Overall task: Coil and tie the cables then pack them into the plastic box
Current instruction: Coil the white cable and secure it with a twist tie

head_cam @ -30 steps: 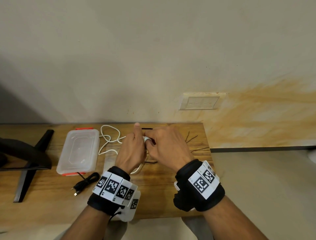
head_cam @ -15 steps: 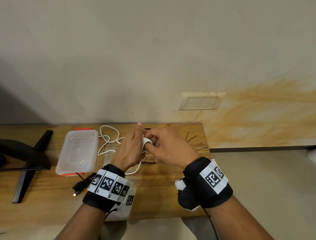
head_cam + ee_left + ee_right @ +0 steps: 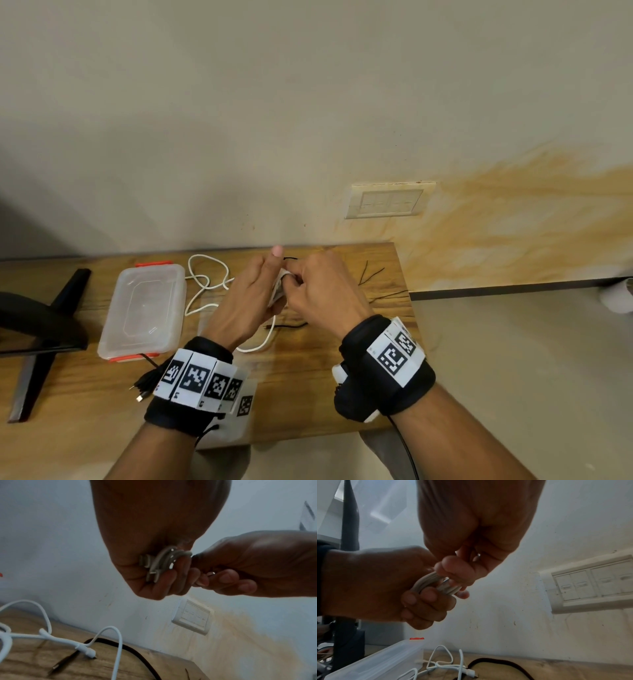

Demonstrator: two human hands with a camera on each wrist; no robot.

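A small coil of white cable [image 3: 164, 562] sits in my left hand [image 3: 251, 301], whose fingers curl round it above the table. My right hand [image 3: 322, 291] meets it from the right, its thumb and fingers pinching the coil's loops [image 3: 435, 582] beside a metal plug tip. A tail of the same white cable [image 3: 270, 339] hangs from the hands to the wood. The clear plastic box [image 3: 144, 308] with orange latches lies lid on at the left. A second white cable [image 3: 205, 284] lies loose beside it.
A bundled black cable [image 3: 147, 377] lies in front of the box. A thin black cable [image 3: 291, 325] loops under my hands. Several black ties [image 3: 370, 277] lie near the table's right edge [image 3: 407, 308]. A black stand [image 3: 37, 329] occupies the far left; the wall is close behind.
Both hands stayed together on the white coil and lifted a little. My right wrist swung outward to the right and its fingers shifted over the loops.
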